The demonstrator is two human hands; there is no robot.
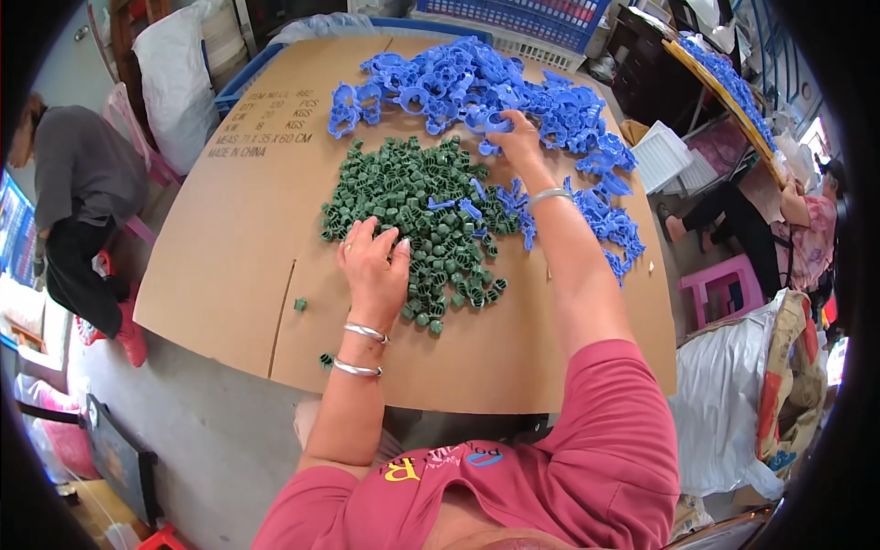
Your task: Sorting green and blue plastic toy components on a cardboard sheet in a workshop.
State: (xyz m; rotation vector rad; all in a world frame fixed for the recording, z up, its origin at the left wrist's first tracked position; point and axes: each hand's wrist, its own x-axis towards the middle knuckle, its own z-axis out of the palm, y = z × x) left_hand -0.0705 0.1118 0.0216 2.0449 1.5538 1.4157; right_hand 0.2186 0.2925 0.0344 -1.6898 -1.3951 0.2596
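A big sheet of brown cardboard (229, 266) covers the table, and on it sit two heaps. At the far side sprawls the pile of blue plastic clips (458, 82), curling down the right edge. In front lies the tighter mound of small green caps (412, 211), with a few strays near the crease. The right hand (515, 139) stretches out, fingers pinched on one blue clip at the seam between the heaps. The left hand (374, 266) rests loosely spread, palm down, on the green caps' near edge. Best handled, I'd judge, by lifting that clip clear so its neighbours don't tangle along.
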